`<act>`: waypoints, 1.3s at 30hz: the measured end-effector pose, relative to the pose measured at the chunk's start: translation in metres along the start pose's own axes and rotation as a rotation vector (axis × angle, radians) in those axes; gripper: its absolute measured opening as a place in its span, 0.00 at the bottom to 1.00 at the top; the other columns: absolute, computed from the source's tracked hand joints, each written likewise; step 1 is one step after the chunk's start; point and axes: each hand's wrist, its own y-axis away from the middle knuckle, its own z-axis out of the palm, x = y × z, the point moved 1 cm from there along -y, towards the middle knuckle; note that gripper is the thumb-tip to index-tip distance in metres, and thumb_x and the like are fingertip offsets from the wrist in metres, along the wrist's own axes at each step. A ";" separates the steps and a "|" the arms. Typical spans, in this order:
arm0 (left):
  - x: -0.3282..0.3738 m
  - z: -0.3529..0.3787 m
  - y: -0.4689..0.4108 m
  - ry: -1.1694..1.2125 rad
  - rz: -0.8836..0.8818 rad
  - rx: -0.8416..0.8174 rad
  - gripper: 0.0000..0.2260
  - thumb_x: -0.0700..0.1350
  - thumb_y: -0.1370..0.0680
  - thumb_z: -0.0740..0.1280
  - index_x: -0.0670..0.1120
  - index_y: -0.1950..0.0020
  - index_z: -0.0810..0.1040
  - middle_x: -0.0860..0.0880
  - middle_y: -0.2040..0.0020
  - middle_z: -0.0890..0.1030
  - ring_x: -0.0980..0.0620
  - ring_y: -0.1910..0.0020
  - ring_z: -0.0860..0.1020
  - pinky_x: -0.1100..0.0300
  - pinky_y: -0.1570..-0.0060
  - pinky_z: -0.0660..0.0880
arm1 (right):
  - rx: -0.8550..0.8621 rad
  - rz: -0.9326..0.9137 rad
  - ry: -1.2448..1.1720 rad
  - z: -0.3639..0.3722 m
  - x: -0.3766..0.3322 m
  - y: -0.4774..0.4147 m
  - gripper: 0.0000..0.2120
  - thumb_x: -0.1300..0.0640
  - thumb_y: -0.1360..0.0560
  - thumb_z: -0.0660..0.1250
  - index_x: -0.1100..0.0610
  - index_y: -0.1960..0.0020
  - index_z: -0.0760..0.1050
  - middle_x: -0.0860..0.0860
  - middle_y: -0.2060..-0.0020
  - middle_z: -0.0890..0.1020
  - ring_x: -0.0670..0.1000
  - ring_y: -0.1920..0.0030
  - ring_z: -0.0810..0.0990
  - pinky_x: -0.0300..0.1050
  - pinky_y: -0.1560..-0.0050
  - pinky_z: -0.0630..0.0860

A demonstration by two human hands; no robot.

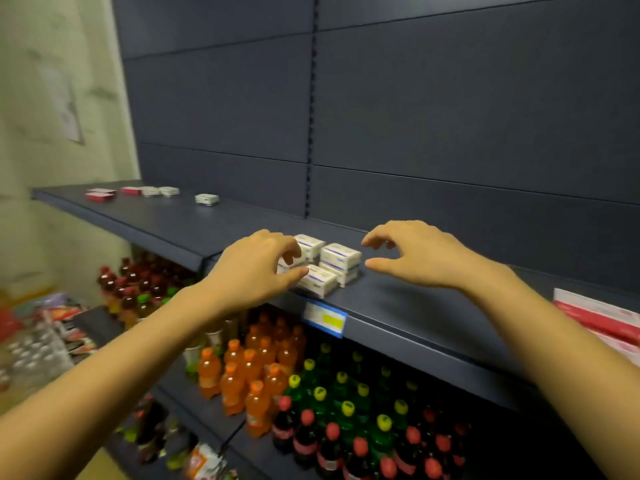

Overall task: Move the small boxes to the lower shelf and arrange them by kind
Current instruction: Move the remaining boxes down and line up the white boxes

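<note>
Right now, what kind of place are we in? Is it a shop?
Probably a small shop: a long dark shelf, rows of drink bottles below it, and a price tag on the shelf's edge.

The left hand (251,268) and the right hand (420,258) are shown bare. The left forearm (121,368) and the right forearm (554,337) are likewise left uncovered, bare skin being seen all the way to the frame's edges. Finer detail of the fingernails is lost to blur.

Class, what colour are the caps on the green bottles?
Yellow; the caps show best in the head view.
</note>
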 end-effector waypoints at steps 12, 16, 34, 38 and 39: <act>-0.199 -0.047 0.040 -0.159 -0.214 -0.008 0.14 0.56 0.25 0.63 0.48 0.45 0.75 0.51 0.49 0.79 0.56 0.53 0.71 0.62 0.57 0.68 | -0.023 -0.203 -0.085 0.060 -0.140 -0.148 0.17 0.45 0.24 0.62 0.45 0.36 0.70 0.42 0.39 0.75 0.46 0.39 0.74 0.45 0.44 0.72; -0.271 -0.059 0.046 -0.190 -0.224 -0.033 0.13 0.55 0.25 0.63 0.48 0.47 0.75 0.50 0.49 0.79 0.56 0.53 0.71 0.63 0.58 0.66 | -0.036 -0.192 -0.096 0.083 -0.188 -0.202 0.17 0.44 0.24 0.62 0.45 0.36 0.70 0.43 0.40 0.75 0.47 0.40 0.74 0.48 0.43 0.74; -0.487 -0.037 0.014 -0.097 -0.264 -0.034 0.13 0.55 0.24 0.62 0.49 0.46 0.75 0.51 0.47 0.79 0.55 0.49 0.73 0.63 0.55 0.69 | -0.102 -0.019 -0.046 0.174 -0.276 -0.415 0.18 0.46 0.25 0.62 0.47 0.36 0.71 0.47 0.41 0.77 0.51 0.41 0.75 0.49 0.44 0.72; -0.537 -0.026 -0.015 -0.102 -0.238 -0.019 0.14 0.56 0.25 0.62 0.49 0.45 0.75 0.52 0.47 0.79 0.54 0.47 0.73 0.60 0.50 0.71 | -0.065 0.053 -0.073 0.182 -0.265 -0.481 0.20 0.48 0.25 0.64 0.51 0.34 0.69 0.49 0.38 0.74 0.52 0.39 0.73 0.49 0.45 0.71; -0.549 -0.024 -0.024 -0.098 -0.235 -0.019 0.14 0.56 0.25 0.62 0.50 0.45 0.75 0.52 0.47 0.79 0.54 0.47 0.73 0.60 0.50 0.71 | -0.047 0.076 -0.077 0.184 -0.261 -0.498 0.22 0.48 0.25 0.64 0.52 0.33 0.68 0.50 0.36 0.73 0.53 0.37 0.72 0.51 0.44 0.71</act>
